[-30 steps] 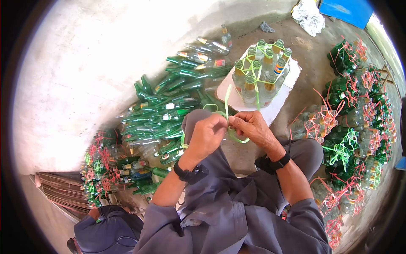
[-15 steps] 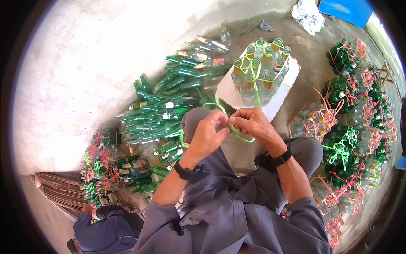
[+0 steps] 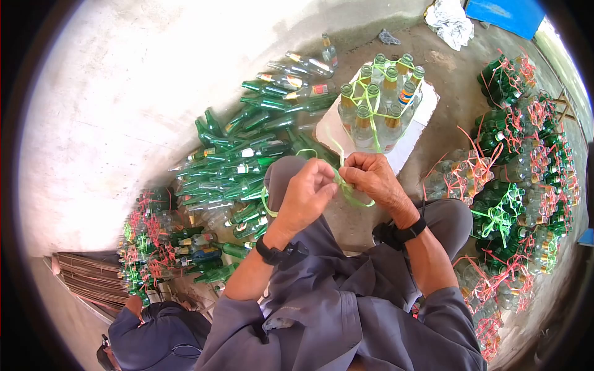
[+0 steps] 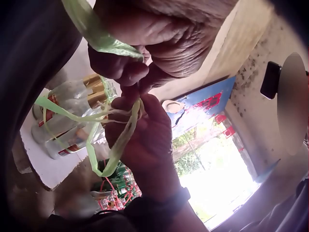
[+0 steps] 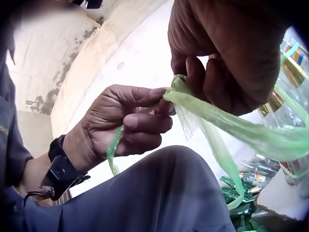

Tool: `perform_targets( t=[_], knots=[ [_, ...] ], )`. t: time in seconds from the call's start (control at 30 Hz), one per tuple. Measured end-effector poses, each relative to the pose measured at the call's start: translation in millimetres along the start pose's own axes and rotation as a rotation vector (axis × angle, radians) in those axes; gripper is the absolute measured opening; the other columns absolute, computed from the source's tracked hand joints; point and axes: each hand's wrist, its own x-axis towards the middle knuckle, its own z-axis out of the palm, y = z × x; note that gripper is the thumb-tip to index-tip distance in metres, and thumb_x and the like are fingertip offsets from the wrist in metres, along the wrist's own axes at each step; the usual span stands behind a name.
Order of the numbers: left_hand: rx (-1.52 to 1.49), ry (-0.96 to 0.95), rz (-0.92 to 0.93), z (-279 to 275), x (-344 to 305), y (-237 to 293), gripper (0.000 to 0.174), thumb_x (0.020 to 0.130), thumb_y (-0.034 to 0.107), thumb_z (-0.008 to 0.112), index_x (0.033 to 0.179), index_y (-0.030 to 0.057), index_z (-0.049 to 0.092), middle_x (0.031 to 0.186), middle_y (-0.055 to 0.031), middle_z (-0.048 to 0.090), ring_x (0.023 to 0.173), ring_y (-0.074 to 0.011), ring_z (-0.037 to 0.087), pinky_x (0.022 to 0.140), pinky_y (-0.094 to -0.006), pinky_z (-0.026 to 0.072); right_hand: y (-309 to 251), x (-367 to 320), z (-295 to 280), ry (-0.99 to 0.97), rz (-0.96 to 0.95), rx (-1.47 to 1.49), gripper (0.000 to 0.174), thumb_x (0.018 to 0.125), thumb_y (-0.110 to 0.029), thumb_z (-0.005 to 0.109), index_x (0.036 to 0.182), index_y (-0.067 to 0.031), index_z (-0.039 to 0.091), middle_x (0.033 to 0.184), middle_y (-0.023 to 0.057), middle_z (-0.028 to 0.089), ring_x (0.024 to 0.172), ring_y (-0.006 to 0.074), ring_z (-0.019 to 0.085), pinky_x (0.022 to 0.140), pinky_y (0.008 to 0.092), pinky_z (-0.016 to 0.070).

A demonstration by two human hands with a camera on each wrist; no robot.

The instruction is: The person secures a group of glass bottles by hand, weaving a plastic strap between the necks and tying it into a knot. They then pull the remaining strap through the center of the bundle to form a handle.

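Both hands meet above the lap on a light green plastic strip (image 5: 207, 108). My left hand (image 3: 306, 196) pinches it between thumb and index finger, and a short tail hangs below that hand in the right wrist view. Close beside it, my right hand (image 3: 375, 180) grips the same strip with curled fingers; a loop dangles under the fingertips. Just beyond the hands, a cluster of clear glass bottles (image 3: 362, 133) stands upright on a white board (image 3: 421, 127). Green strip runs round the bottle necks and down toward the hands.
Loose green and clear bottles (image 3: 266, 151) lie heaped to the left. Bundles of bottles tied with red and green strip (image 3: 501, 210) line the right side. Another person (image 3: 158, 334) is at lower left, near a stack of thin brown sheets (image 3: 90, 281).
The hands have shifted slightly, the right one a little up and away. The strip's loose end, upright earlier, now slants, and the hanging loop has moved right.
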Motion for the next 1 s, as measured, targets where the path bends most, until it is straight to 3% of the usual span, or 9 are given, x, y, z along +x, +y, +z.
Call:
perform_targets(
  t=[0.13, 0.4, 0.5, 0.67, 0.87, 1.0],
  knots=[
    [-0.055, -0.017, 0.010, 0, -2, 1, 0.019, 0.092, -0.002, 0.061, 0.109, 0.0018, 0.052, 0.087, -0.0034, 0.062, 0.078, -0.0080, 0.059, 0.073, -0.0233, 0.0469, 18, 7, 2, 0.047, -0.102, 0.047, 0.017, 0.089, -0.014, 0.068, 0.081, 0.0008, 0.068, 0.069, -0.0027, 0.061, 0.063, 0.0042, 0.049, 0.056, 0.0236, 0.0379],
    [-0.119, -0.027, 0.004, 1, -2, -4, 0.017, 0.093, 0.001, 0.059, 0.109, 0.0023, 0.053, 0.084, -0.0017, 0.060, 0.077, -0.0082, 0.058, 0.074, -0.0234, 0.0456, 20, 7, 6, 0.137, -0.131, 0.030, 0.017, 0.091, -0.014, 0.068, 0.082, 0.0005, 0.068, 0.068, -0.0017, 0.060, 0.063, 0.0045, 0.049, 0.056, 0.0234, 0.0374],
    [-0.106, -0.041, 0.030, 1, 0, -4, 0.023, 0.094, 0.003, 0.059, 0.116, 0.0010, 0.053, 0.083, -0.0013, 0.059, 0.075, -0.0073, 0.056, 0.068, -0.0218, 0.0441, 23, 9, 5, 0.149, -0.144, 0.077, 0.018, 0.092, -0.014, 0.067, 0.082, 0.0007, 0.068, 0.069, -0.0017, 0.060, 0.064, 0.0044, 0.049, 0.057, 0.0232, 0.0378],
    [-0.137, -0.048, -0.100, 0, 1, -4, 0.035, 0.094, 0.005, 0.058, 0.128, -0.0023, 0.055, 0.082, -0.0037, 0.061, 0.064, -0.0032, 0.050, 0.051, -0.0172, 0.0333, 11, 6, 5, 0.115, -0.112, 0.148, 0.018, 0.093, -0.013, 0.067, 0.084, 0.0011, 0.069, 0.070, -0.0022, 0.061, 0.064, 0.0045, 0.049, 0.058, 0.0230, 0.0386],
    [-0.144, -0.040, -0.167, 0, 1, 2, 0.029, 0.093, 0.005, 0.059, 0.121, -0.0034, 0.061, 0.076, -0.0065, 0.064, 0.049, -0.0014, 0.041, 0.046, -0.0177, 0.0314, 12, 7, 7, 0.112, -0.097, 0.123, 0.016, 0.094, -0.013, 0.068, 0.090, 0.0021, 0.072, 0.070, -0.0016, 0.062, 0.064, 0.0049, 0.050, 0.058, 0.0225, 0.0402],
    [-0.167, -0.037, -0.218, 1, 0, 8, 0.023, 0.092, 0.006, 0.061, 0.113, -0.0033, 0.064, 0.075, -0.0072, 0.065, 0.048, -0.0021, 0.043, 0.045, -0.0184, 0.0323, 7, 5, 8, 0.108, -0.067, 0.090, 0.017, 0.095, -0.013, 0.068, 0.094, 0.0026, 0.074, 0.071, -0.0016, 0.063, 0.065, 0.0048, 0.052, 0.058, 0.0226, 0.0407]
  ],
)
